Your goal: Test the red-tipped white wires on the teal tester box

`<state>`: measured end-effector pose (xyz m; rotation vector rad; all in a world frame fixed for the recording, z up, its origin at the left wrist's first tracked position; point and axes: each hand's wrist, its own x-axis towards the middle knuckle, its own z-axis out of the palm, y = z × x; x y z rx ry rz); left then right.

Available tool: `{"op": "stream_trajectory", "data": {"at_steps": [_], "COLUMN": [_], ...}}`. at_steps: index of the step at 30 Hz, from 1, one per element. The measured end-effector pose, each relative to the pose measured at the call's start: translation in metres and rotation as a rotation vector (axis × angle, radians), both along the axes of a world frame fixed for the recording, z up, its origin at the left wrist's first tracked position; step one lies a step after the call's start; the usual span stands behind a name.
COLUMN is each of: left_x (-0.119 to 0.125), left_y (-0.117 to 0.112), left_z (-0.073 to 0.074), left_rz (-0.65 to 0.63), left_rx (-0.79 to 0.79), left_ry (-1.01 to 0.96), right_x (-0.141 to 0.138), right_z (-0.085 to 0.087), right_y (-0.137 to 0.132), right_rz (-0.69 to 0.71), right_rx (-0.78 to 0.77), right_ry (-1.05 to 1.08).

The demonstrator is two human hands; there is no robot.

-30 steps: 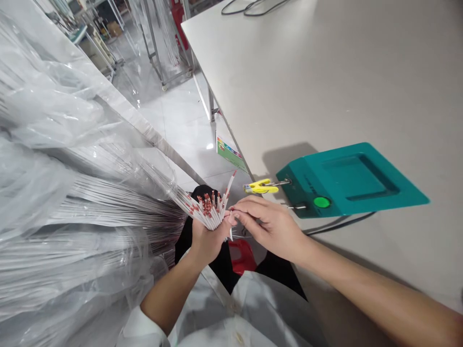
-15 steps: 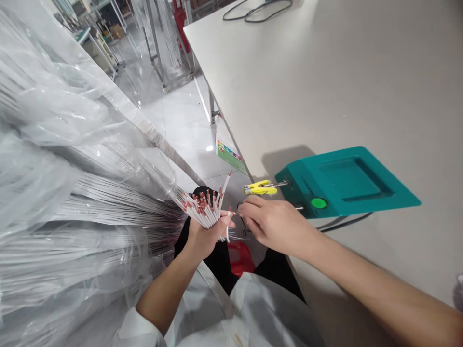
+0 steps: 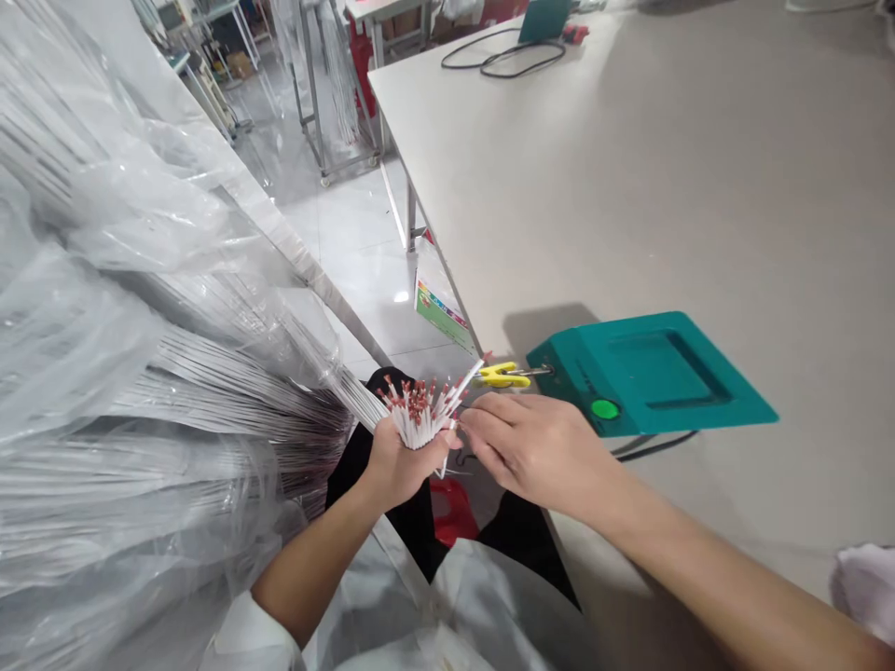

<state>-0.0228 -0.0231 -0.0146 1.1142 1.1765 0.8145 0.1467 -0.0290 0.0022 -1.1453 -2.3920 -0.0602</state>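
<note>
Beside pale table, hands close together at wires.

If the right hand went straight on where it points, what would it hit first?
Probably the white wires bunched in the left hand, or that hand itself; depth leaves which comes first unclear.

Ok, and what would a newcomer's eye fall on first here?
Likely the teal device with its green button, on the table at right. Then the red-tipped white wires fanned from the left hand near the centre, and the yellow clip at the device's left end, just above the right hand.
</note>
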Motion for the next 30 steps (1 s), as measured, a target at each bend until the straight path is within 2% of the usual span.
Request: {"op": "stream_trajectory", "data": {"at_steps": [4,6,9,12,14,18,22,30], "left_x": [0.006,0.010,0.015,0.020,0.022,0.025,0.029,0.033], "left_y": [0.006,0.009,0.014,0.017,0.019,0.022,0.023,0.025], "left_z": [-0.004,-0.002,0.001,0.000,-0.002,-0.005,-0.005,-0.009], "left_rz": [0.071,0.068,0.084,0.104,0.110,0.105,0.090,0.105], "left_rx": [-0.069,-0.068,-0.084,-0.106,-0.117,-0.135,-0.127,-0.112], "left_ry": [-0.058,-0.094,-0.119,-0.142,-0.173,-0.225,-0.208,-0.117], "right_x": [0.021,0.031,0.040,0.044,0.045,0.046,0.045,0.047], "right_z": [0.015,0.018,0.020,0.019,0.018,0.020,0.022,0.024], "right_y": [0.005,0.010,0.020,0.032,0.039,0.047,0.046,0.047], "right_rz": [-0.211,-0.244,-0.187,-0.127,-0.081,-0.017,-0.041,-0.071], "right_rx": [0.049,0.010,-0.066,-0.116,-0.101,-0.049,-0.010,-0.078], "right_ry": [-0.039,-0.116,-0.202,-0.180,-0.192,-0.394,-0.503,-0.500]}}
